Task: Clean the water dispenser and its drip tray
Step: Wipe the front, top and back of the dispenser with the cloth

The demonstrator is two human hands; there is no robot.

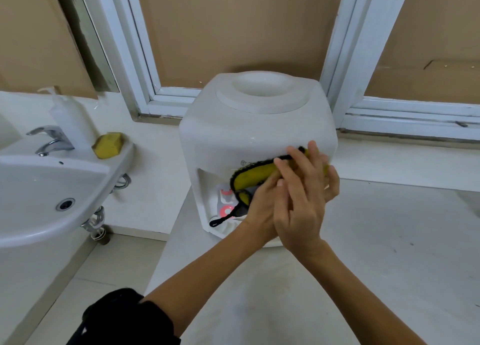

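Note:
A white tabletop water dispenser (233,137) stands on a pale counter, its bottle socket on top holding no bottle. Both hands meet at its front upper right, over a yellow cloth (253,177) with black edging. My left hand (261,207) lies underneath, thumb on the cloth and fingers curled round its right end. My right hand (302,188) lies across the left one, with straight fingers pressing the cloth against the front panel. In the recess below, a red tap (225,211) and the white drip tray (224,229) show partly; the cloth's black loop hangs over them.
A white basin (39,196) with a chrome tap (50,139) hangs at left, apart from the counter. A yellow sponge (107,145) and a white pump bottle (70,121) sit on its rim. White window frames (405,121) run right behind the dispenser. The counter (389,240) stretches right.

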